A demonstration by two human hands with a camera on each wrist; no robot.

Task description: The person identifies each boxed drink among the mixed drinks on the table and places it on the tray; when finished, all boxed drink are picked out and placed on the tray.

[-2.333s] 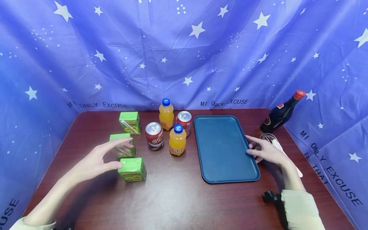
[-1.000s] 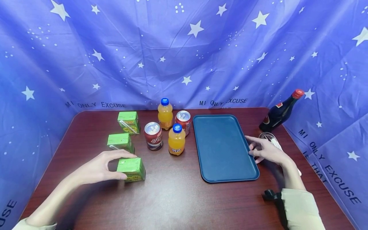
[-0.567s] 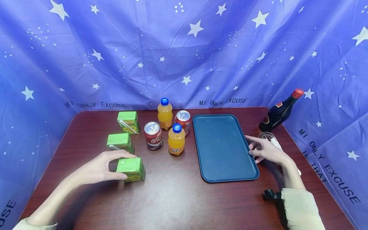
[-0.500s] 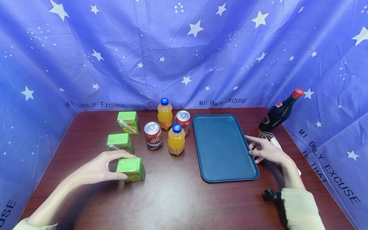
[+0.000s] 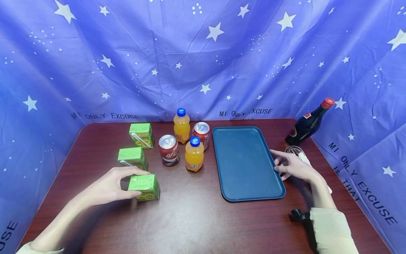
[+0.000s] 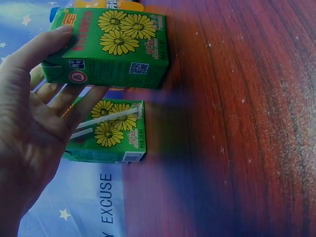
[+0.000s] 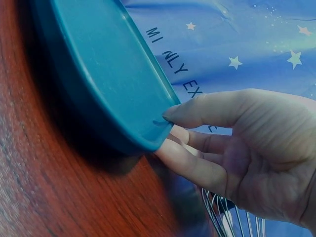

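Observation:
My left hand pinches the nearest green drink carton, thumb on its front face and fingers behind. The left wrist view shows this carton with yellow flowers printed on it. Just behind it stands a second drink carton with straws on its side, and a third carton is farther back. On the right, my right hand holds the long right edge of a dark blue tray. In the right wrist view the thumb lies over the tray's rim, with fingers beneath and outside it.
Two red cans and two orange soda bottles with blue caps stand between the cartons and tray. Behind my right hand are a whisk and a dark bottle with a red cap. A starry curtain borders the table.
My left hand has come down from above the cartons and taken hold of the nearest one, which stays in place. My right hand has kept its hold on the tray.

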